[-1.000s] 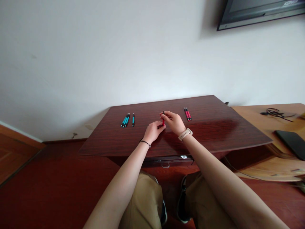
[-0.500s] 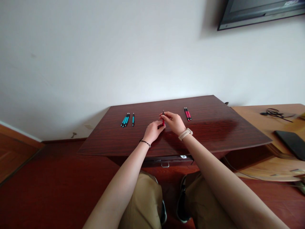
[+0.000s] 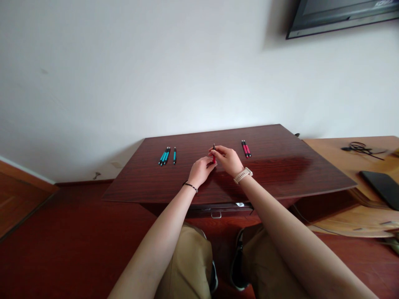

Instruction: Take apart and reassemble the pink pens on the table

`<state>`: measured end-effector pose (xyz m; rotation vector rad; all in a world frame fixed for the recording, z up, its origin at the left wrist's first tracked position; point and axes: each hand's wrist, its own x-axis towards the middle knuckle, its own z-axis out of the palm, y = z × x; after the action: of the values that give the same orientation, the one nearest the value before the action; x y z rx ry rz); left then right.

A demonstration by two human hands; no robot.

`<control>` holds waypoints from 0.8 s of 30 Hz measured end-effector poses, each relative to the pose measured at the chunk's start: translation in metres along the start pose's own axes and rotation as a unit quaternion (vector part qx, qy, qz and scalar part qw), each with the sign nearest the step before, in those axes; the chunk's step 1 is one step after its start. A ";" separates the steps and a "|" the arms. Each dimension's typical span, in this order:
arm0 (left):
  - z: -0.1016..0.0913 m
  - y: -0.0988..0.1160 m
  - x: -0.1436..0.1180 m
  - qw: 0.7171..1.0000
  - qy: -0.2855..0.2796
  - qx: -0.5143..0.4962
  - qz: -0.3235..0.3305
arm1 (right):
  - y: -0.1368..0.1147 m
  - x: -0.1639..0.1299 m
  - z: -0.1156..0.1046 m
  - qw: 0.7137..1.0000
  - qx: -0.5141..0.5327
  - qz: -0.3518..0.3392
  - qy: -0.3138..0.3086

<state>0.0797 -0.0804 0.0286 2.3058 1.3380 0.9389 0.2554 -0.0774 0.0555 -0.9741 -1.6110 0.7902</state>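
Nothing has visibly shifted since the earlier frame: both hands hold the red pen [image 3: 213, 157] over the middle of the desk [image 3: 280, 174]. Its long axis stands nearly upright, the right hand [image 3: 229, 160] pinching near the top, the left hand [image 3: 201, 170] clasping the lower end.

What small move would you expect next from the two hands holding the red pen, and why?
Probably the right hand carries the red pen over to the red pens at right: both hands grip it mid-table, the left hand at its lower end, and teal pens lie grouped apart.
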 end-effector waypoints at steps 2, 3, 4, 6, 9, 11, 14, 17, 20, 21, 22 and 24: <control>0.000 0.000 0.000 1.000 0.003 0.000 0.001 | 0.000 0.000 0.000 1.000 0.001 -0.002 0.001; 0.000 -0.001 0.000 1.000 0.005 -0.001 0.001 | 0.000 0.000 0.000 1.000 0.002 -0.003 0.001; 0.000 -0.001 0.000 1.000 0.006 -0.001 0.002 | 0.000 0.000 0.000 1.000 0.001 -0.004 0.001; 0.001 -0.002 0.000 1.000 0.007 0.000 0.003 | 0.000 0.000 0.000 1.000 -0.002 -0.004 0.004; 0.001 -0.004 0.000 1.000 0.009 0.002 0.010 | -0.001 0.000 0.000 1.000 -0.024 -0.007 0.017; 0.002 -0.004 0.000 1.000 0.010 0.001 0.010 | -0.003 -0.001 -0.001 0.999 -0.040 -0.015 0.030; 0.002 -0.004 0.000 1.000 0.015 -0.007 0.008 | -0.004 -0.001 -0.001 0.996 -0.059 -0.026 0.056; 0.002 -0.004 0.000 1.000 0.014 -0.015 0.010 | -0.003 -0.001 0.000 0.993 -0.083 -0.021 0.078; 0.002 -0.004 -0.001 1.000 0.015 -0.016 0.008 | -0.001 -0.001 0.000 0.992 -0.095 -0.018 0.085; 0.003 -0.004 -0.001 1.000 0.017 -0.015 0.007 | 0.000 -0.001 0.000 0.992 -0.094 -0.021 0.082; 0.003 -0.005 -0.001 1.000 0.019 -0.015 0.006 | 0.000 -0.001 0.000 0.993 -0.092 -0.024 0.077; 0.003 -0.005 0.000 1.000 0.023 -0.015 0.006 | 0.001 -0.001 0.000 0.994 -0.087 -0.028 0.067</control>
<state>0.0783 -0.0778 0.0229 2.2865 1.3192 1.0139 0.2555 -0.0783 0.0544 -1.0773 -1.6016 0.5414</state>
